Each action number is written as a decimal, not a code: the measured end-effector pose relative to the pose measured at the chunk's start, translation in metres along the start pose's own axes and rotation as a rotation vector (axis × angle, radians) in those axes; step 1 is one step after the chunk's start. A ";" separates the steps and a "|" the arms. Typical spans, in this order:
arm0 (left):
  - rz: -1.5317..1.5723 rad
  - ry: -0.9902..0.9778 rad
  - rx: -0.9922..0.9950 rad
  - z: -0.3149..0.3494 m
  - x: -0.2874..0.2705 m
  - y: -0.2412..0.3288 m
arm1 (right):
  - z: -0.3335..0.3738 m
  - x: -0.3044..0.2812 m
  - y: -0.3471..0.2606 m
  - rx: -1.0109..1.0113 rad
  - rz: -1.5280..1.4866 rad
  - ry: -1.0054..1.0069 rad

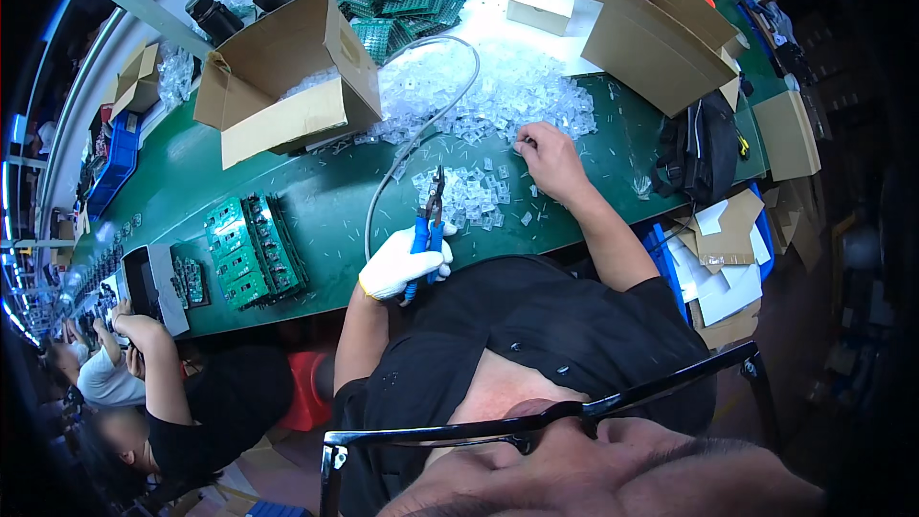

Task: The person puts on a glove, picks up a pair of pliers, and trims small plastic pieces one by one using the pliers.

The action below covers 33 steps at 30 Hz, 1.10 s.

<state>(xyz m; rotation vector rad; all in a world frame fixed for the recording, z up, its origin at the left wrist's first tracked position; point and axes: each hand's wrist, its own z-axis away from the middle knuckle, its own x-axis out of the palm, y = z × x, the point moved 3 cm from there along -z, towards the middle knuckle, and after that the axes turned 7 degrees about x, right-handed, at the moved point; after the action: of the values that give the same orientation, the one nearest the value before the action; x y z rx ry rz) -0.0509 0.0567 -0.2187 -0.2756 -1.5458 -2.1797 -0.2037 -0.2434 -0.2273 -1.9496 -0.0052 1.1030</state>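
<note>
My left hand [391, 266], in a white glove, is closed around blue-handled pliers [421, 236] whose dark jaws point away from me. Just beyond their tips lies a small pile of clear plastic pieces [469, 193] on the green table [335, 196]. My bare right hand [553, 165] is to the right of that pile, at the front edge of a large heap of similar clear pieces [479, 86]. Its fingers are curled together; whether anything small is between them is hidden. A grey cable [421, 134] arcs over the heap and down beside the glove.
An open cardboard box [287, 124] stands left of the heap, another box [661, 43] right of it. Green circuit boards [251, 254] are stacked at left, more boards [402, 0] behind. A black bag [704, 148] sits at right. A co-worker [220, 393] is at left.
</note>
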 end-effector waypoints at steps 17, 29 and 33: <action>-0.047 -0.001 -0.012 -0.001 0.003 0.001 | 0.007 0.040 -0.047 0.621 -1.341 -0.614; -0.022 -0.009 -0.009 0.001 0.006 0.004 | 0.016 0.059 -0.060 0.529 -1.176 -0.462; -0.023 -0.034 -0.007 0.001 0.006 0.007 | 0.016 0.057 -0.061 0.515 -1.105 -0.455</action>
<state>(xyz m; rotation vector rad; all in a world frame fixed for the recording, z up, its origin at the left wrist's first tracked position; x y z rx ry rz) -0.0533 0.0541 -0.2103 -0.3004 -1.5677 -2.2093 -0.1565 -0.1730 -0.2292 -0.9227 -0.8498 0.6424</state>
